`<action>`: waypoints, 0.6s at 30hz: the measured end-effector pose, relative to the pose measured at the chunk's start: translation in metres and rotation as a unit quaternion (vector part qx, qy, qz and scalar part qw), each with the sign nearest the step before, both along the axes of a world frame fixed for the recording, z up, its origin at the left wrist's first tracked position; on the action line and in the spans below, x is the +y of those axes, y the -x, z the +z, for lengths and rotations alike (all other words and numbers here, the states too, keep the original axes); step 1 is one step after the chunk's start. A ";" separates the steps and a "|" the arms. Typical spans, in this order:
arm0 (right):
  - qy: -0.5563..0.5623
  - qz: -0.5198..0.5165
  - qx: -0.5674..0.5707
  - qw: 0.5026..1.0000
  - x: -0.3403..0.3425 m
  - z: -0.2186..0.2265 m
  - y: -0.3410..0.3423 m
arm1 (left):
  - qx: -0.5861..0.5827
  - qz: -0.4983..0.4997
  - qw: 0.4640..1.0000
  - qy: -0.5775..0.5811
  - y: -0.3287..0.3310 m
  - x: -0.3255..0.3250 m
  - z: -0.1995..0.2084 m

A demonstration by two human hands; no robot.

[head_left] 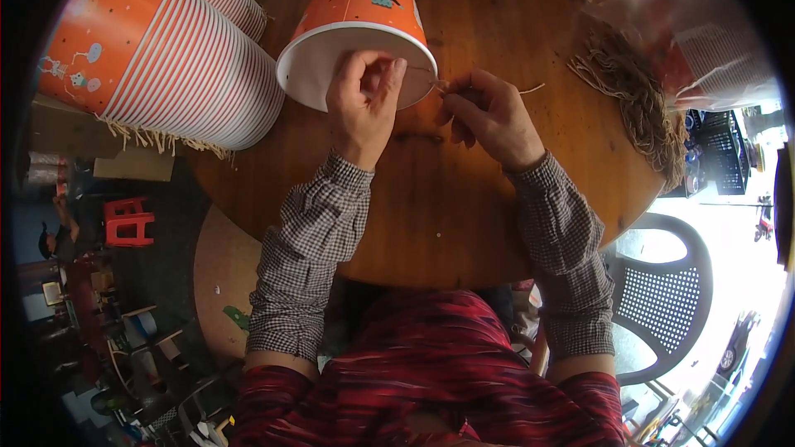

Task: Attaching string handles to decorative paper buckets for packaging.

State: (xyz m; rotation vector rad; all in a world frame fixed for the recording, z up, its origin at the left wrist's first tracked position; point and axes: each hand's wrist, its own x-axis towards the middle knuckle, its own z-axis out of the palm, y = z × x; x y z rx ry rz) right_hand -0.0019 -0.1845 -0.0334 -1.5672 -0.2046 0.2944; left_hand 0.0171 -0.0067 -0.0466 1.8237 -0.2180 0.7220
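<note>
An orange paper bucket (374, 5) with a white rim and cartoon print lies tilted on the table, its open mouth toward me. My left hand (364, 103) is in front of that mouth, fingers curled and thumb raised. A thin strand runs from its fingertips across the rim's right side. Just right of the rim, my right hand (490, 116) pinches the tan string (532, 89), whose loose end sticks out past the knuckles. Exactly how the string meets the rim is too small to tell.
Stacked paper buckets (195, 66) lie at the left, with tan string ends under them. A bundle of tan strings (633, 99) hangs over the right table edge, beside a clear plastic bag (712, 41) of buckets. A grey chair (662, 298) stands at right; a red stool (127, 222) at left.
</note>
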 end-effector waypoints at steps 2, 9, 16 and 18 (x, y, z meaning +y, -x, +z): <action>-0.007 -0.011 -0.004 1.000 0.000 0.000 0.001 | 0.129 -0.073 0.989 0.007 0.018 0.002 0.010; -0.010 -0.023 0.010 1.000 0.002 0.006 0.002 | 0.203 -0.208 0.953 0.090 0.032 -0.010 0.000; 0.007 -0.019 0.010 1.000 0.008 0.009 0.007 | 0.313 -0.276 0.849 0.324 0.028 -0.010 -0.007; -0.003 -0.020 0.007 1.000 0.008 0.009 0.008 | 0.322 -0.268 0.820 0.391 0.030 -0.013 -0.005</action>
